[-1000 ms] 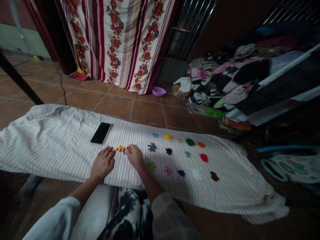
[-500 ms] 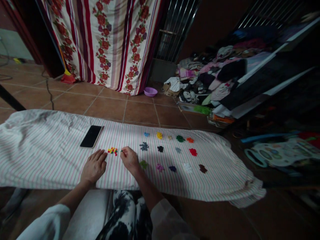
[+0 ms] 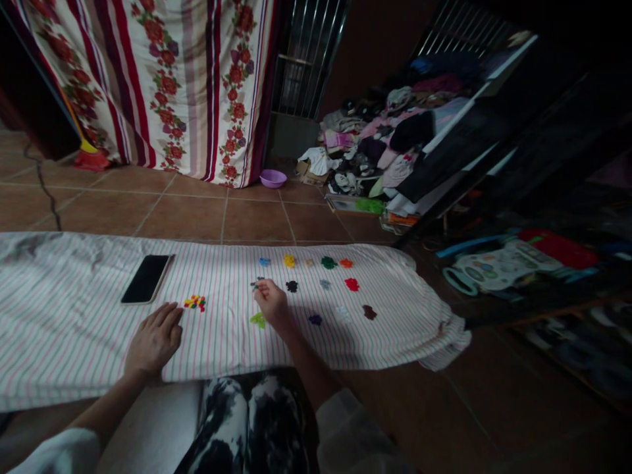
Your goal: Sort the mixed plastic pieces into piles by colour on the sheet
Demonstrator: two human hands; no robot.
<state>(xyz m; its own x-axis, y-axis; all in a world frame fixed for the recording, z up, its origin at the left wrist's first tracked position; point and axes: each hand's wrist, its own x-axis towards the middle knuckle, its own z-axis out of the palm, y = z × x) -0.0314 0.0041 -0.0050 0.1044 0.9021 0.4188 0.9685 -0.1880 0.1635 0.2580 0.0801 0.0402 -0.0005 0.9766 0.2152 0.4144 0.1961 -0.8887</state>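
Observation:
My left hand [image 3: 154, 337] lies flat on the striped cloth, fingers stretched towards a small cluster of red, yellow and green pieces [image 3: 195, 303]. My right hand [image 3: 272, 301] is closed in a pinch on a tiny dark green piece [image 3: 255, 287]; its exact kind is too small to make out. Its fingertips are over the dark grey pile [image 3: 259, 280], which they partly cover. Close by lie a lime green pile [image 3: 257, 320], a black pile [image 3: 291, 286] and a light blue pile [image 3: 264, 261]. The pink pile is hidden behind my right hand or wrist.
More small piles include yellow [image 3: 289, 261], dark green [image 3: 328, 263], red [image 3: 351, 284], dark blue [image 3: 315, 319], white [image 3: 342, 314] and brown [image 3: 369, 312]. A smartphone [image 3: 146, 279] lies at the left. Beyond the table are a purple basin [image 3: 273, 178] and heaped clothes [image 3: 375, 141].
My right hand has moved right, away from the mixed cluster to the dark grey pile, still pinching. My left hand has drawn back slightly from the cluster. The view has turned right.

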